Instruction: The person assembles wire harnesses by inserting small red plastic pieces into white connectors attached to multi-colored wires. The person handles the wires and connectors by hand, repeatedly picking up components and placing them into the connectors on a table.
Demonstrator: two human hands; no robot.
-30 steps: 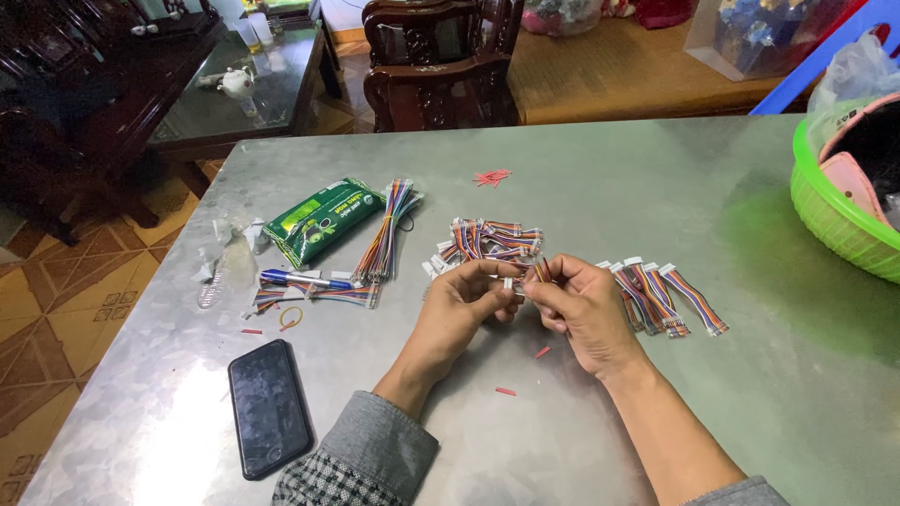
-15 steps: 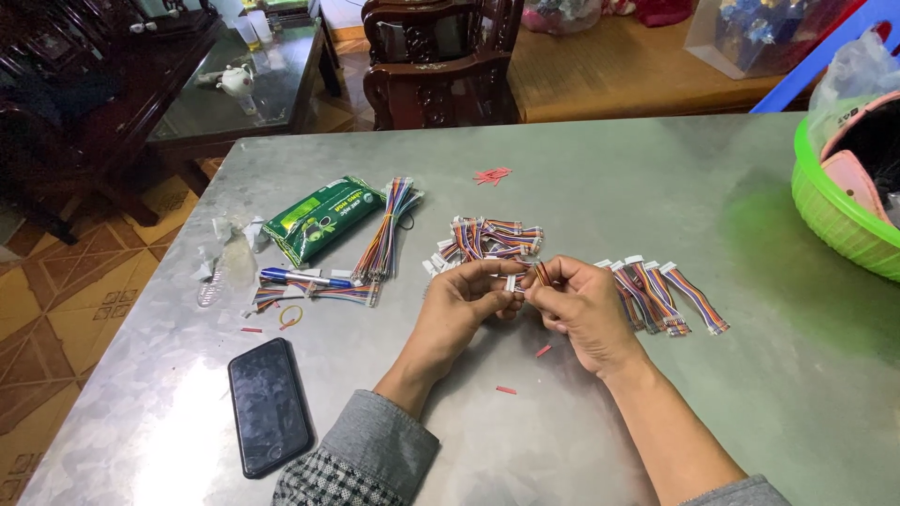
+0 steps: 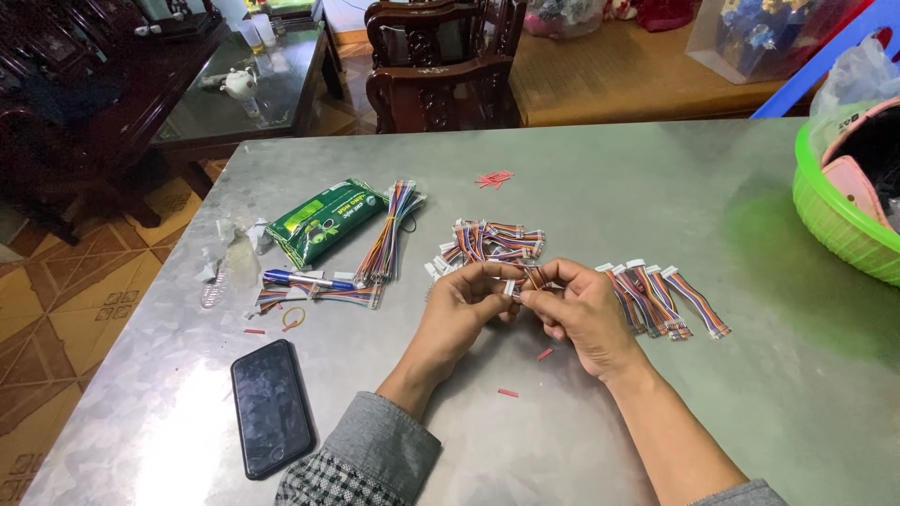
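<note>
My left hand [image 3: 466,305] and my right hand [image 3: 579,309] meet over the middle of the grey metal table [image 3: 581,197]. Together they pinch a short multicoloured ribbon cable with a white connector [image 3: 518,284] between their fingertips. Just behind the hands lies a loose pile of similar short cables [image 3: 489,242]. A row of several finished-looking cables [image 3: 664,298] lies flat to the right of my right hand. A long bundle of coloured wires [image 3: 391,234] lies to the left.
A black phone [image 3: 271,405] lies face up near the table's front left. A green packet [image 3: 324,221], a blue pen [image 3: 305,279], a rubber band [image 3: 293,318] and paper scraps sit at the left. A green plastic basket [image 3: 834,220] stands at the right edge. Dark wooden chairs stand behind.
The hands stay in the same place; only the fingers shift slightly on the small cable.
</note>
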